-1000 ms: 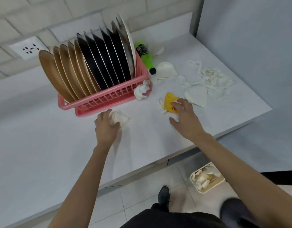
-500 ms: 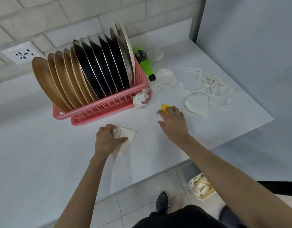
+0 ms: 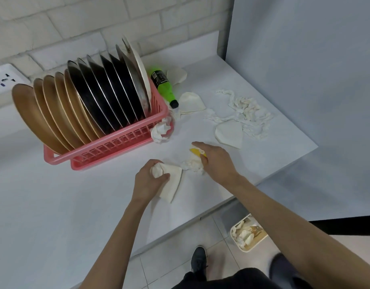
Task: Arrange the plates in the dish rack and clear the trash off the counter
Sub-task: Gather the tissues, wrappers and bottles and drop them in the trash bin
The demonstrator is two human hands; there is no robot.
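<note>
L hand (image 3: 147, 180) grips a napkin (image 3: 171, 184), R hand (image 3: 217, 161) curled round yellow wrapper (image 3: 195, 151) + tissue wad (image 3: 193, 164) nr counter (image 3: 54, 205) front edge, plates (image 3: 92, 97) all in rack (image 3: 109, 149); bin (image 3: 247, 234) on floor below front-right edge, nearer R hand, so R prob dumps first

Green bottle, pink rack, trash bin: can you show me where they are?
green bottle (image 3: 164, 88), head view, on its green body.
pink rack (image 3: 109, 143), head view, on its front wall.
trash bin (image 3: 250, 248), head view, on its near rim.
</note>
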